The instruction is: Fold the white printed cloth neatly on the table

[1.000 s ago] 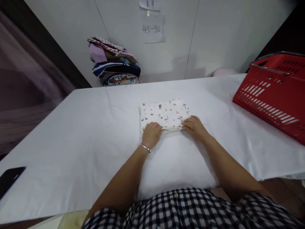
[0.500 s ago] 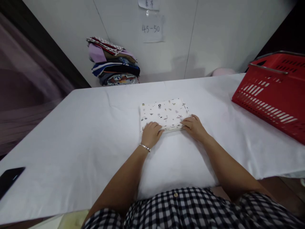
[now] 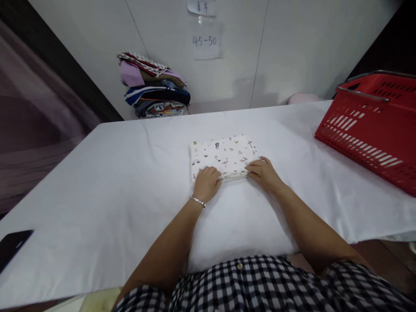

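Observation:
A folded white cloth [image 3: 224, 154] with small printed figures lies flat on the white-covered table [image 3: 130, 182], its layers showing along the near edge. My left hand [image 3: 207, 182], a silver bracelet at its wrist, closes on the near left corner, fingers on top and thumb at the front edge. At the near right corner, my right hand [image 3: 264, 174] pinches the cloth's layers between thumb and fingers. The fingertips partly cover both corners.
A red plastic basket [image 3: 367, 130] with a metal handle stands at the right. A dark phone [image 3: 13, 247] lies at the left edge. Behind the table, a pile of folded fabrics [image 3: 156, 89] rests against the wall, below and left of a paper sign [image 3: 206, 41] reading 45-50.
Both hands stay at the near corners of the cloth, which keeps its place. The left thumb has drawn in slightly; the view has shifted a little.

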### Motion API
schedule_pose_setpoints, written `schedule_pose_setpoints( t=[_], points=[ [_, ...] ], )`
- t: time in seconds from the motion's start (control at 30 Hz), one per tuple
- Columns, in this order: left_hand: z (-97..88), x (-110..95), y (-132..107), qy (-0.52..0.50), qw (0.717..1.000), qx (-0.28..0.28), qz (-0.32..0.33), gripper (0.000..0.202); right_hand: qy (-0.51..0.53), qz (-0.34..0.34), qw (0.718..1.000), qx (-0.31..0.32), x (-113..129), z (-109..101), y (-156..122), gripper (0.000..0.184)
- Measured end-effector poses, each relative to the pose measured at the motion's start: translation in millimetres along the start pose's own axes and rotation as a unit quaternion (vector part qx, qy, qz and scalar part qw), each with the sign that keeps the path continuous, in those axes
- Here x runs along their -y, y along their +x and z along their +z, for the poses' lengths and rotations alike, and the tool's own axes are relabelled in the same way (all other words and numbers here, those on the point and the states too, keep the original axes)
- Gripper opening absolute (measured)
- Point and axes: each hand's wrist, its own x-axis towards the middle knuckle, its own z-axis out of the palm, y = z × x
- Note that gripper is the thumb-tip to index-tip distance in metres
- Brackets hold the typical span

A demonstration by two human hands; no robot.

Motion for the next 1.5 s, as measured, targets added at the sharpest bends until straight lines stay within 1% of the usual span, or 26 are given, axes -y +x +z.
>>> schedule_pose_setpoints(
  t=[0.13, 0.27, 0.33, 0.47, 0.6, 0.8, 0.97, 1.2, 1.33, 1.5],
  points=[
    [0.4, 2, -1, -0.023, 1.000, 0.000, -0.008, 0.011, 0.000, -0.003, 1.000, 0.001, -3, -1, -1, 0.025],
    [0.4, 4, -1, -0.030, 0.999, -0.036, -0.018, 0.014, -0.002, -0.007, 0.999, -0.038, -4, -1, 0, 0.024],
    [0.2, 3, -1, -0.024, 0.999, -0.042, -0.017, 0.014, -0.005, -0.005, 0.999, -0.044, -3, -1, 0, 0.024],
    [0.3, 2, 0, -0.006, 1.000, -0.012, -0.005, 0.011, -0.001, 0.005, 1.000, -0.016, -2, 3, 1, 0.022],
    [0.3, 0, 0, -0.003, 1.000, -0.009, -0.014, 0.011, 0.003, 0.010, 1.000, -0.011, -2, 3, 0, 0.023],
    [-1.8, 1, -3, -0.021, 1.000, -0.001, -0.014, 0.020, 0.015, 0.002, 1.000, 0.018, 0, -3, -2, 0.034],
    [-1.2, 2, -3, -0.021, 1.000, 0.014, -0.016, 0.027, 0.014, -0.001, 1.000, 0.017, 0, -3, -2, 0.036],
    [0.8, -6, -1, 0.004, 0.999, 0.018, -0.032, 0.025, -0.021, -0.009, 0.999, 0.027, 6, -4, 0, 0.040],
    [-0.2, -10, 0, 0.019, 0.999, 0.019, -0.033, 0.033, -0.044, -0.013, 0.999, 0.019, 9, -1, 1, 0.044],
    [0.1, -10, 0, 0.023, 0.999, 0.018, -0.037, 0.041, -0.046, -0.013, 0.999, 0.011, 11, 0, 2, 0.047]
  ],
)
